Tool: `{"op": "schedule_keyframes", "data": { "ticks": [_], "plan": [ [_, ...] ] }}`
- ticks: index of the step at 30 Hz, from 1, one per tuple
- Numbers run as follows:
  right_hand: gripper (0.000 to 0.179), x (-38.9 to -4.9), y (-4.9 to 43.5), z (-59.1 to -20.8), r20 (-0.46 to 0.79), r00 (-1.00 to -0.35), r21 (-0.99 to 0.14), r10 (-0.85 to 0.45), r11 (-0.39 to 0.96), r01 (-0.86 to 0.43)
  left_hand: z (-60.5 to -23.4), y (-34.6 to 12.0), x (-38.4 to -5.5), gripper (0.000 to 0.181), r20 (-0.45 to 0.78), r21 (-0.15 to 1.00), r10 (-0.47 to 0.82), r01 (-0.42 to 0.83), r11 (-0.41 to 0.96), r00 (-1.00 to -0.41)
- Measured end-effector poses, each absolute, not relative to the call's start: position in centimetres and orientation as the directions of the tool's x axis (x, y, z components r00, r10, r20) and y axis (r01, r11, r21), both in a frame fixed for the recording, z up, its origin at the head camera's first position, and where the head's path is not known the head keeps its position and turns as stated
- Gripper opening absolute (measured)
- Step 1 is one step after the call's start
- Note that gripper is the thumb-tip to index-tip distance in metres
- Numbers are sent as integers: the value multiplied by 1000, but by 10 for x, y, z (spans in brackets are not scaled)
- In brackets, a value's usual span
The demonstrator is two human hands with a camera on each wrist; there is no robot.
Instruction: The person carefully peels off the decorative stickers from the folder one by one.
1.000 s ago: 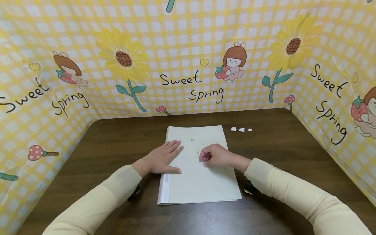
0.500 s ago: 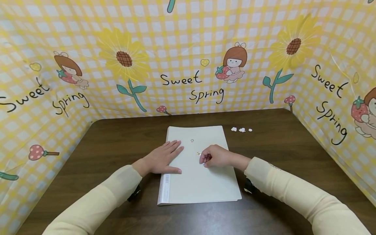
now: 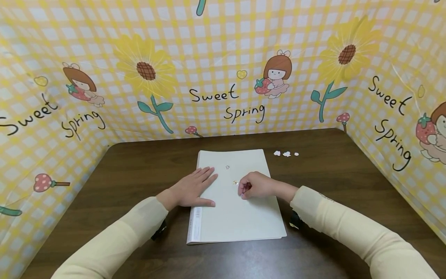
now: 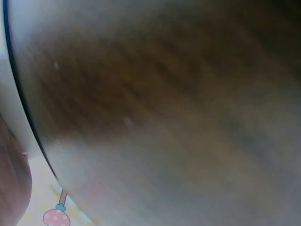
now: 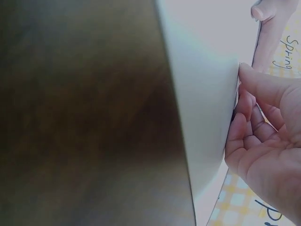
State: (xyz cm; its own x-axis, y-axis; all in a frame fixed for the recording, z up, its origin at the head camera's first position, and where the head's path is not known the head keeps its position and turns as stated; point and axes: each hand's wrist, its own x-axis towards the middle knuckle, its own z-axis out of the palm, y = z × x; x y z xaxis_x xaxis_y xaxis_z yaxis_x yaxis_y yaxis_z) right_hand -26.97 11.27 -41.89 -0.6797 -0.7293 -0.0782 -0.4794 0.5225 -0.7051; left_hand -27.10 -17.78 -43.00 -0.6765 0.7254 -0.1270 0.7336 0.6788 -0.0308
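Observation:
A white folder with a barcode label on its spine lies upright before me on the table. My left hand rests flat on its left side, fingers spread. On the cover are a small sticker near the top and a yellowish one lower down. My right hand is at the cover's middle, fingers curled, thumb and fingertips pinching a tiny sticker that they mostly hide. In the right wrist view, the right hand touches the cover with its fingertips; the thumb of the left hand shows beyond.
Several small white paper scraps lie in a row right of the folder's top. The dark wooden table is walled by a yellow checked cloth at the back and sides. The left wrist view is mostly blurred tabletop.
The right fingertips have shifted very slightly to the right and now cover more of the tiny sticker under them. The left hand and the folder have stayed still.

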Motion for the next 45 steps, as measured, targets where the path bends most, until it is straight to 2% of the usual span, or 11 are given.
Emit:
{"op": "schedule_keyframes", "data": {
  "ticks": [10,18,28,36,45],
  "plan": [
    [9,-271,117,-419,-38,-652,-736,-757,463,-494,-429,-178,-270,102,-126,-32,730,738,674,-672],
    [7,-272,125,-419,-9,-680,-752,-733,454,-479,-431,-178,-272,102,-133,-39,729,739,673,-671],
    [3,-277,139,-418,15,-753,-782,-658,461,-419,-431,-178,-272,102,-131,-30,735,744,668,-666],
    [5,-282,155,-413,24,-834,-829,-552,455,-325,-432,-179,-273,103,-137,-38,730,740,672,-669],
    [11,-284,175,-402,9,-882,-882,-471,411,-229,-429,-179,-271,102,-137,-21,732,741,671,-667]
  ]
}}
